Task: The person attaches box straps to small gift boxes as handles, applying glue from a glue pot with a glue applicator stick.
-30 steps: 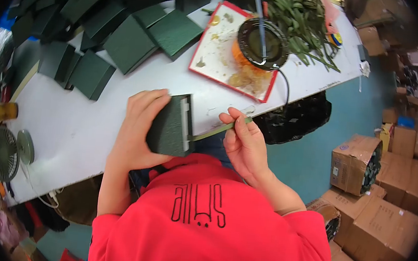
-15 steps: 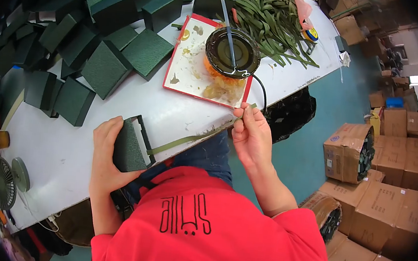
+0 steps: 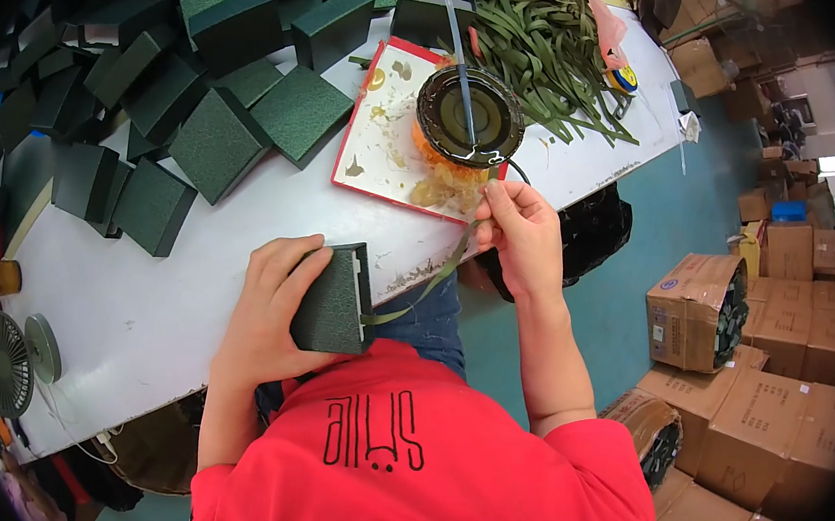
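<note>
My left hand (image 3: 278, 302) is closed around a dark green textured box (image 3: 331, 299) at the table's front edge. A green ribbon (image 3: 424, 296) runs from the box's right side, sagging a little, up to my right hand (image 3: 521, 232). There the thumb and forefinger pinch its far end, beside a round black pot (image 3: 470, 115) of dark liquid. A pale stick (image 3: 463, 74) leans in the pot. Under the pot lies a white board with a red edge (image 3: 385, 182), smeared with yellowish residue.
Many similar green boxes (image 3: 218, 141) are heaped at the back left, and a pile of green ribbons (image 3: 530, 35) lies behind the pot. A small fan (image 3: 0, 364) stands at the left. Cardboard cartons (image 3: 750, 413) are stacked on the floor at right.
My left hand and the box have moved right, closer to my right hand. The ribbon has gone from nearly straight to slack. My right hand has shifted slightly right and up.
</note>
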A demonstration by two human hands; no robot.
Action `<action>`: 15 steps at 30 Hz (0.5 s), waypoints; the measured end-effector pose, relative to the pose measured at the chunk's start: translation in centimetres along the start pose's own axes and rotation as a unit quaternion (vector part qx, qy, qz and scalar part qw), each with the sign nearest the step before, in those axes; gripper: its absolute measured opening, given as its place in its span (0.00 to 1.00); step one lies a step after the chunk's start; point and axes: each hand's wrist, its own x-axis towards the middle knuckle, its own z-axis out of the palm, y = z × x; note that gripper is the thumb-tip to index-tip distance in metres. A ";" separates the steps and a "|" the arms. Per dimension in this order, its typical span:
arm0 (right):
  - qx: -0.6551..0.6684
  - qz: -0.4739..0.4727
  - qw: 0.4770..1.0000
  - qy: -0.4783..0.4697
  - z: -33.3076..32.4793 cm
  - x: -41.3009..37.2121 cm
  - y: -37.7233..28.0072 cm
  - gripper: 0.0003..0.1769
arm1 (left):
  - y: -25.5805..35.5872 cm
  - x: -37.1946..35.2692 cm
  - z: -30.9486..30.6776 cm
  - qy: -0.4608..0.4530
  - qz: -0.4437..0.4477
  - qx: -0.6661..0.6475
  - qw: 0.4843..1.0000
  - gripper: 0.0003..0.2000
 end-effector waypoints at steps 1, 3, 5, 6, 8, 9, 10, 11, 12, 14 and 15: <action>-0.007 0.001 1.000 0.003 0.1 0.2 -0.1 0.12 | 0.1 0.2 0.1 -0.004 0.002 0.000 1.000 0.48; -0.002 -0.006 1.000 0.004 0.1 0.7 0.1 0.12 | 0.1 0.3 0.3 -0.001 0.012 -0.006 1.000 0.47; -0.003 -0.011 1.000 0.006 0.2 1.1 0.1 0.11 | 0.0 0.2 0.5 0.000 0.018 -0.009 1.000 0.47; -0.005 -0.013 1.000 0.009 0.3 1.2 0.1 0.11 | 0.0 0.2 0.5 0.000 0.016 -0.008 1.000 0.47; -0.008 -0.015 1.000 0.016 0.4 1.5 0.1 0.11 | 0.1 0.2 0.5 -0.002 0.013 -0.006 1.000 0.47; -0.009 -0.015 1.000 0.020 0.5 1.6 0.2 0.11 | 0.0 0.1 0.5 -0.002 0.012 -0.006 1.000 0.47; -0.010 -0.016 1.000 0.024 0.5 1.7 0.3 0.11 | 0.0 0.1 0.5 -0.002 0.011 -0.006 1.000 0.47; -0.011 -0.013 1.000 0.026 0.5 1.8 0.4 0.11 | 0.0 0.1 0.5 -0.002 0.010 -0.006 1.000 0.47; -0.011 -0.011 0.999 0.029 0.5 1.9 0.4 0.11 | -0.1 0.0 0.5 -0.002 0.009 -0.005 1.000 0.47; -0.005 -0.006 1.000 0.029 0.4 2.2 0.7 0.11 | -0.1 0.0 0.5 -0.003 0.007 -0.003 1.000 0.47; 0.003 -0.003 1.000 0.026 0.3 2.3 0.8 0.11 | -0.1 -0.1 0.5 -0.004 0.005 -0.002 1.000 0.47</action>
